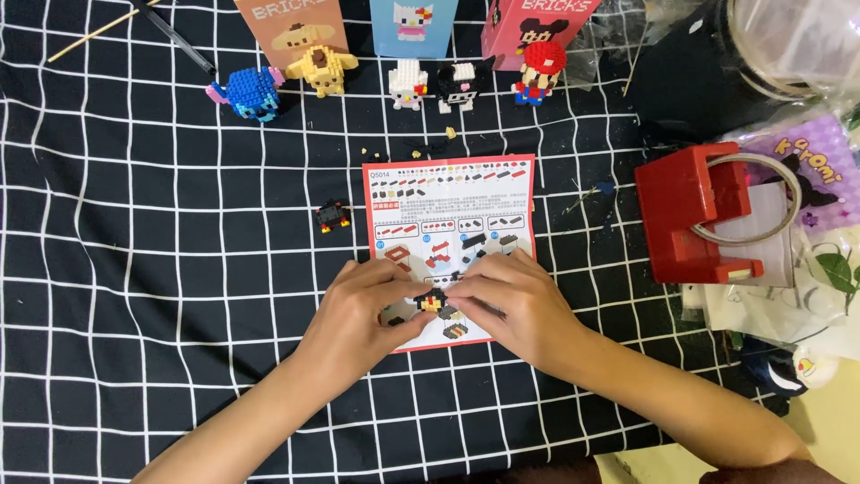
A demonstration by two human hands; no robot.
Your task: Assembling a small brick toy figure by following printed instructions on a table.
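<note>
Our left hand (358, 314) and right hand (515, 309) together pinch a small black, red and yellow brick piece (431, 300) over the instruction sheet (452, 215) on our worktop (179, 358).

This looks like a home hobby table laid out for toy brick building. A black cloth with a white grid (134, 269) covers it. Along the far edge stand small finished brick figures, such as a blue one (252, 92) and a yellow one (322, 70), before coloured cardboard boxes (291, 22). A red-bordered paper instruction sheet (452, 202) lies in the middle, with crumpled plastic bags (806, 269) piled at the right.
</note>
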